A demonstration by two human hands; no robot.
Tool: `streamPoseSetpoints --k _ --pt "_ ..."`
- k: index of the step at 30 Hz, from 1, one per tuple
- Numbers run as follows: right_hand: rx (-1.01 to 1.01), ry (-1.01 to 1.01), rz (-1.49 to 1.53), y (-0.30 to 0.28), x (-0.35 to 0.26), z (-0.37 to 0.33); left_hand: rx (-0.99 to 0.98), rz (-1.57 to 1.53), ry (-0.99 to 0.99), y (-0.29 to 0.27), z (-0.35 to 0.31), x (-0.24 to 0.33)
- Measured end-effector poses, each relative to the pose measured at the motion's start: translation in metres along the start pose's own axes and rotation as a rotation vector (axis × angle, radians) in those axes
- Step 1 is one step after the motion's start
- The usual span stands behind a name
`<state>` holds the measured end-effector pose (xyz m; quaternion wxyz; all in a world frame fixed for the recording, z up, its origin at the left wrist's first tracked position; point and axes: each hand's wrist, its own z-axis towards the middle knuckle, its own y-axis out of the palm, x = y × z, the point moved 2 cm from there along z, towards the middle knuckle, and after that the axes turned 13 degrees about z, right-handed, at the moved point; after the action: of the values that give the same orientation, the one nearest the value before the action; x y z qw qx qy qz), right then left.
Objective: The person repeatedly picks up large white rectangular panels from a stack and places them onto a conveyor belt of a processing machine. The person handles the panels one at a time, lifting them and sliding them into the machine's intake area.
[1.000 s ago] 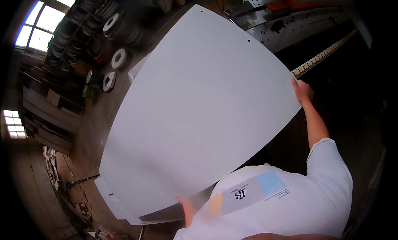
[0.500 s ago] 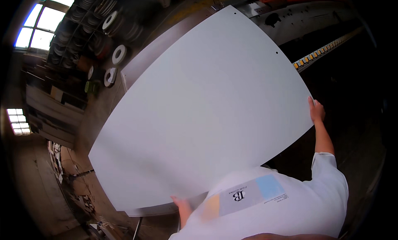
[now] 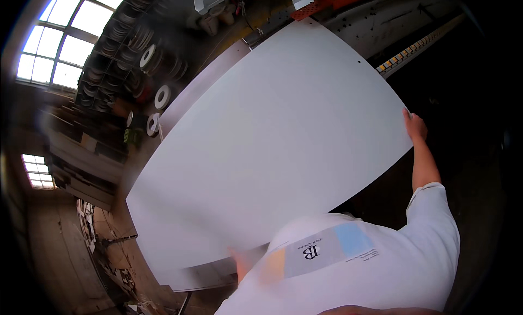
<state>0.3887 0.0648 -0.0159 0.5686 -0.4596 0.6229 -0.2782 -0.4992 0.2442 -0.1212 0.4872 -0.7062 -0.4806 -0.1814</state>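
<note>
White panel (image 3: pixel 272 151) gripped between right hand (image 3: pixel 415 125) and, seemingly, left hand (image 3: pixel 241 260)

The large white panel (image 3: pixel 272 151) looks like laminated board, smooth and matt, with small drilled holes near one edge. A second board (image 3: pixel 201 89) beneath shows a duller grey-brown face. The person's shirt (image 3: pixel 370 271) is soft white cloth.

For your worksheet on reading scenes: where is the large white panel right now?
In the head view the white panel fills the middle, gripped at its right edge by the right hand and at its near edge by the left hand.
</note>
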Motion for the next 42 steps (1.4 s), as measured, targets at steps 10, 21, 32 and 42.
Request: streamPoseSetpoints --k 10,21,32,42 --pt "-0.008 0.010 -0.055 -0.006 -0.004 0.061 -0.109 -0.319 -0.073 0.044 0.006 0.010" --pt "-0.019 0.053 -0.025 0.016 -0.007 0.060 -0.307 -0.610 -0.434 0.057 0.040 0.096" --pt "-0.118 0.114 -0.037 0.014 -0.012 0.059 -0.437 0.059 0.173 0.073 0.010 0.156" --pt "-0.079 0.081 -0.060 -0.004 0.012 0.106 -0.382 0.347 0.340 0.104 0.013 0.107"
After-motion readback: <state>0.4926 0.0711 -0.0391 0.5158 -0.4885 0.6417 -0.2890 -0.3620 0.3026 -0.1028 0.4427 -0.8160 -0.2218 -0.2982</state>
